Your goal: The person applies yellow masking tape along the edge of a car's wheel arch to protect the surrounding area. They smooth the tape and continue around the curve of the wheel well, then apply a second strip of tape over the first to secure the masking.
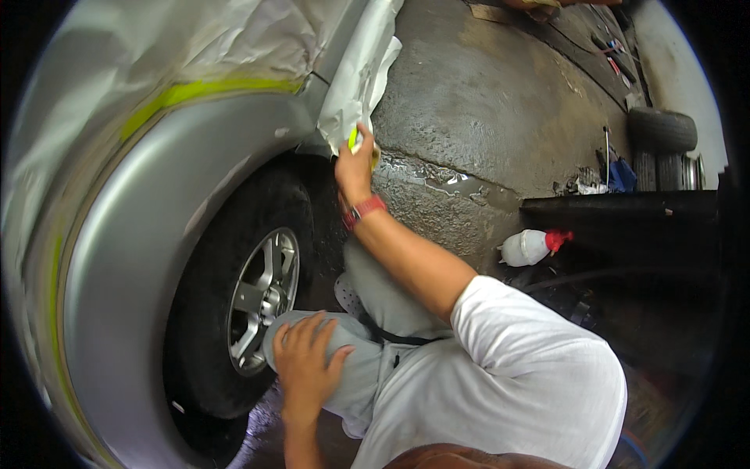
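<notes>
My right hand, with a red watch on its wrist, is closed on yellow-green masking tape. How much of the tape lies behind the fingers is hidden. The hand is at the lower end of white masking sheeting, beside the rear edge of a silver car fender. Lying on my grey-trousered knee, my left hand has its fingers spread and holds nothing. The knee is close against the wheel. More yellow-green tape edges the sheeting above the wheel arch.
Wet concrete floor runs along the car. To the right stands a white bottle with a red spray top, near a dark bench-like block. Several tyres are by the far wall. A hose or cable crosses the floor.
</notes>
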